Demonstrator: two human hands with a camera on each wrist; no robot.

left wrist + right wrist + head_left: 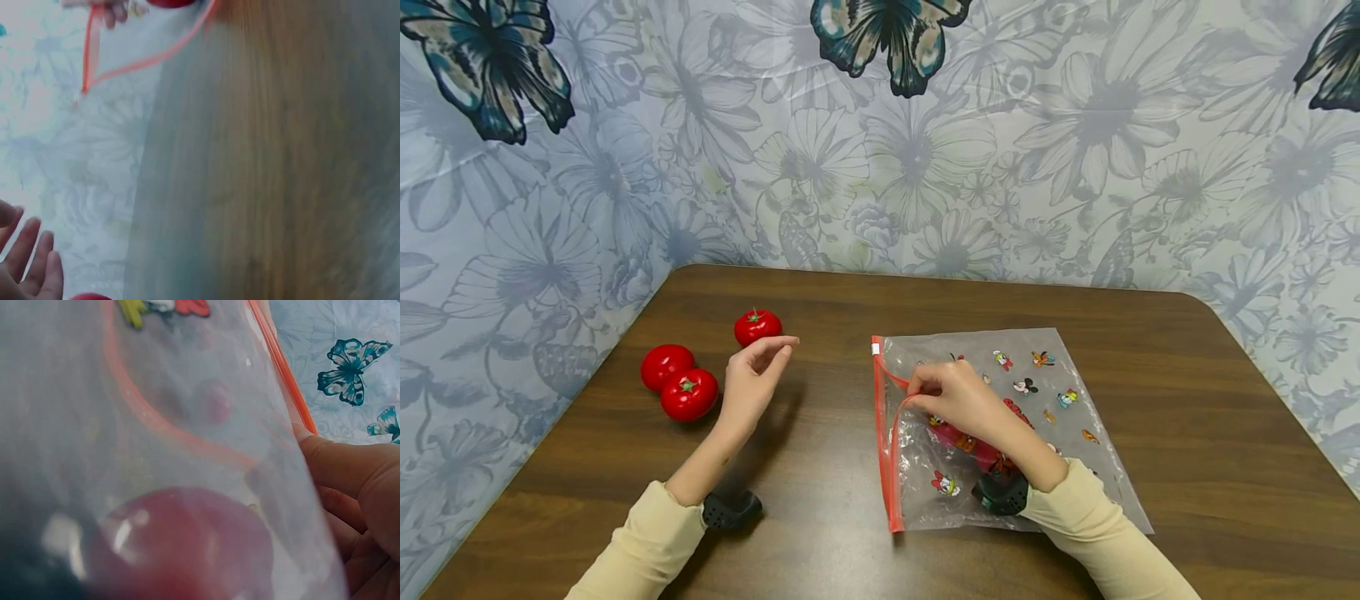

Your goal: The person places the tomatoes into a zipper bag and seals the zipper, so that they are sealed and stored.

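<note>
My right hand (958, 400) pinches the red zip edge of a clear zip bag (917, 500) printed with small cartoon figures, and the bag's mouth gapes toward the left. Inside the bag lies a red tomato (187, 544), seen through the plastic in the right wrist view and partly covered by my right arm in the head view. My left hand (752, 375) hovers with nothing in it, fingers loosely bent, just in front of one tomato (757, 323). Two more tomatoes, one farther back (666, 367) and one nearer (689, 395), sit side by side left of that hand.
The brown wooden table (827, 467) has its far edge against a wall covering (917, 192) with flowers and butterflies. Each wrist wears a dark device, the left one (732, 510) low over the table. The bag takes up the table's right-centre part.
</note>
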